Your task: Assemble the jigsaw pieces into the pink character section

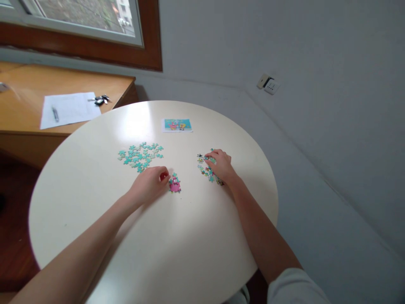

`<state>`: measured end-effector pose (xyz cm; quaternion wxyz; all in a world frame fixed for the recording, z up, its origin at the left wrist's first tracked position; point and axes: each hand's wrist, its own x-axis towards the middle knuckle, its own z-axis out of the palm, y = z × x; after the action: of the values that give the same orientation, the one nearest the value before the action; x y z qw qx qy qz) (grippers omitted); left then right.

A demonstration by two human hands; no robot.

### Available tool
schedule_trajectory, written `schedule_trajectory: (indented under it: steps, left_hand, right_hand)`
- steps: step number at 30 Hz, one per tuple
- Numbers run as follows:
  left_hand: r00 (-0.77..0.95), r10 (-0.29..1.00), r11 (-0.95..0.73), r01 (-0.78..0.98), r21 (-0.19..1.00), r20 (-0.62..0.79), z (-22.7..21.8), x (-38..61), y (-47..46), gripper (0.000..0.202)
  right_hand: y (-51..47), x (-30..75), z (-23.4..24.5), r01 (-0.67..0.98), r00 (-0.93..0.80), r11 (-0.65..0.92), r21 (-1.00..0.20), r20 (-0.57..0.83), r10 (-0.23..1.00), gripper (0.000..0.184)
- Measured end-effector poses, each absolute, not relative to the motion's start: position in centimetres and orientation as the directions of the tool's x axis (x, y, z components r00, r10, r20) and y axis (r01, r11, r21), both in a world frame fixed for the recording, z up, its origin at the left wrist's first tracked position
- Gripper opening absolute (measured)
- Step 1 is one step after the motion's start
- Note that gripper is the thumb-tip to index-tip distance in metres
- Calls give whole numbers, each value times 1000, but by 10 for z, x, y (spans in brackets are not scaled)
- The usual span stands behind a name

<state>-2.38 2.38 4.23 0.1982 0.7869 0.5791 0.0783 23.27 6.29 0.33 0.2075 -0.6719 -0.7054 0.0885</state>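
Note:
A small joined section of jigsaw puzzle [175, 184], with a pink cartoon face, lies flat on the round white table [177, 245]. Just left of it is my left hand [152, 181], its thumb and forefinger curled together in a pinch; anything between the fingertips is too small to make out. My right hand [220, 164] reaches over a pile of loose multicoloured puzzle pieces [207, 172], thumb and forefinger bent and slightly apart at the pile's far side. Part of that pile is hidden under the hand.
Loose teal puzzle pieces [139, 156] are spread beyond my left hand. A small cartoon picture card [178, 125] lies toward the table's far edge. On the wooden desk [28, 80] at left are a paper sheet [69, 107], a pen [55, 114] and keys [101, 99].

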Motion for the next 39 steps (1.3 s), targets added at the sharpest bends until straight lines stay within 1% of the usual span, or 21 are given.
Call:
schedule_trajectory:
  steps: [7, 13, 19, 25, 39]
  left_hand:
    - [323, 940, -253, 879, 405, -113, 42, -24, 24, 24]
    - [332, 937, -262, 871, 415, -106, 41, -24, 23, 25]
    - [334, 935, -254, 867, 428, -121, 42, -24, 24, 26]
    - [331, 935, -249, 872, 421, -131, 43, -24, 23, 25]
    - [335, 936, -268, 873, 407, -104, 39, -25, 24, 27]
  right_hand:
    - [63, 231, 3, 910, 11, 70, -408, 192, 981, 19]
    - [63, 231, 3, 912, 4, 62, -405, 162, 987, 26]
    - [63, 231, 4, 910, 7, 61, -410, 163, 987, 25]
    - [64, 232, 1, 912, -15, 83, -401, 170, 985, 28]
    - [63, 233, 2, 902, 2, 64, -427, 151, 988, 22]
